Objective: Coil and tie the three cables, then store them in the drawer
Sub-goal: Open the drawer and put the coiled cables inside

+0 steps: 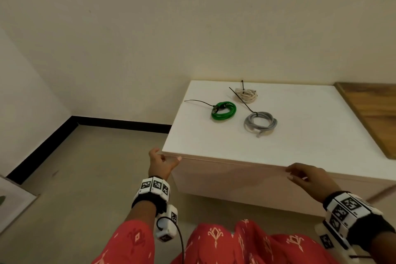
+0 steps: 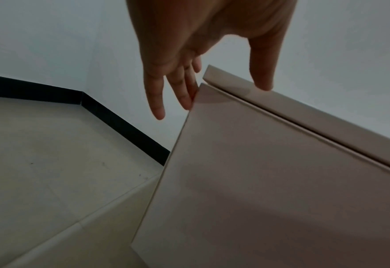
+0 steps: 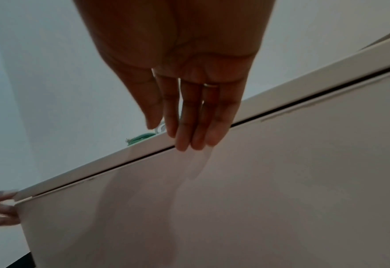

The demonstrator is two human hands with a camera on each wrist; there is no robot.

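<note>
Three coiled cables lie on the white cabinet top (image 1: 300,135) in the upper right of the head view: a green cable (image 1: 224,111) tied with a black tie whose tail trails left, a grey cable (image 1: 260,123) just right and lower with a black tie tail running up to the left, and a cream cable (image 1: 246,94) above them near the wall, also tied. The three coils are near one another but apart. Below the top's front edge is the drawer front (image 1: 246,186), with a thin dark gap between the two in both wrist views. The left hand (image 1: 159,166) is at the drawer's left corner in the middle of the frame, fingers (image 2: 187,98) straight along the side edge, thumb (image 2: 261,72) on the top's front edge. The right hand (image 1: 308,177) sits at lower right, fingers (image 3: 197,127) straight and pressed together, tips at the gap above the drawer front; it holds nothing
</note>
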